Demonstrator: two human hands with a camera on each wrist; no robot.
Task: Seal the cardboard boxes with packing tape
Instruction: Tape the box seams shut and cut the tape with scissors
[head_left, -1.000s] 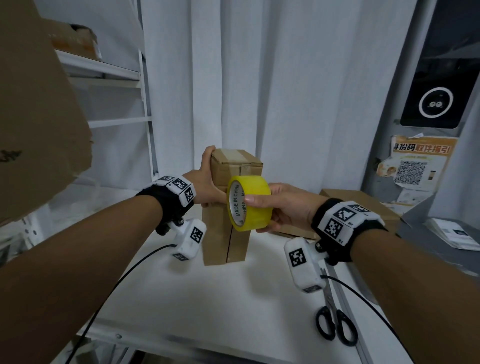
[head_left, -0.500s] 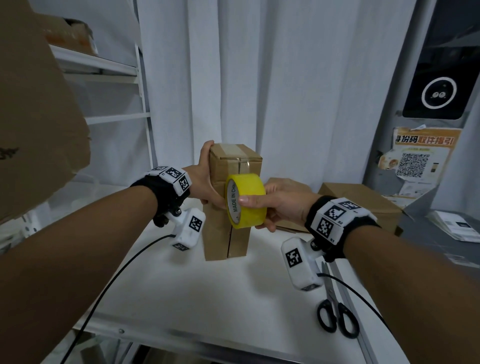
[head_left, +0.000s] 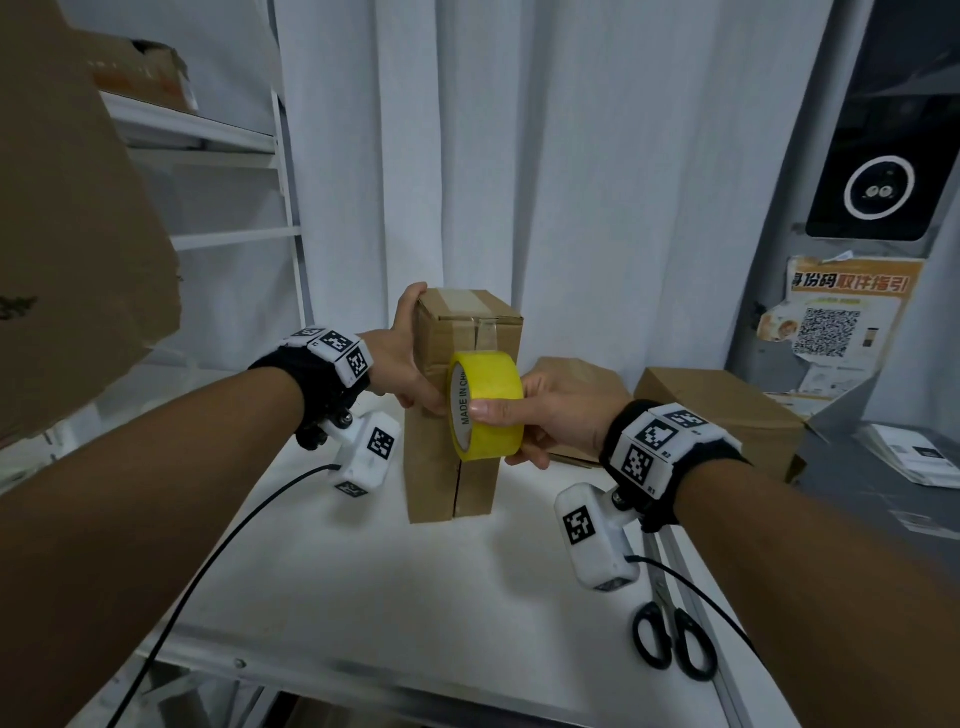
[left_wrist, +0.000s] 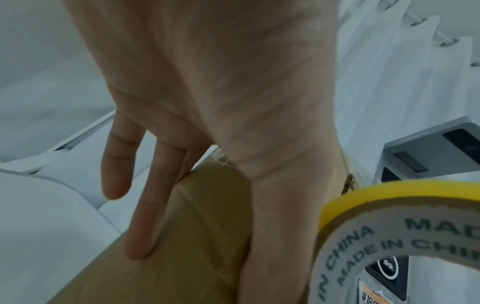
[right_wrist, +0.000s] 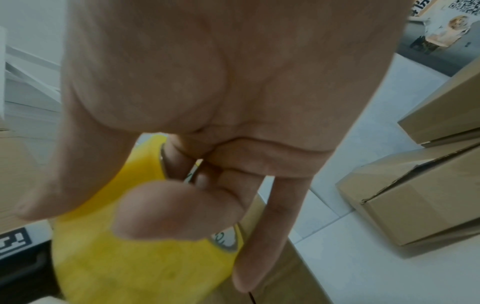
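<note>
Upper left of the head view: white shelf (head_left: 228, 140) holding a worn brown carton (head_left: 140, 73). Left of centre: left hand (head_left: 400, 358) around the tall cardboard box (head_left: 441, 467), fingers laid flat along its far side, thumb across the near face (wrist view confirms straight fingers (left_wrist: 145, 216) pressed to the cardboard). Centre of frame: box upright on the white bench (head_left: 363, 597), clear tape already over its top end, near-face seam running down to the bench. Just right of that seam: yellow tape roll (head_left: 485, 405) against the box's near face, core printed "MADE IN CHINA". Right of centre: right hand (head_left: 561, 415) gripping the roll, thumb on the outer yellow band, fingers curled in around its far edge. Further right: two more cardboard boxes (head_left: 727, 410) on the bench, behind the wrist. Lower right: black-handled scissors (head_left: 670, 639) flat on the bench. Far right: poster with a QR code (head_left: 841, 317).
</note>
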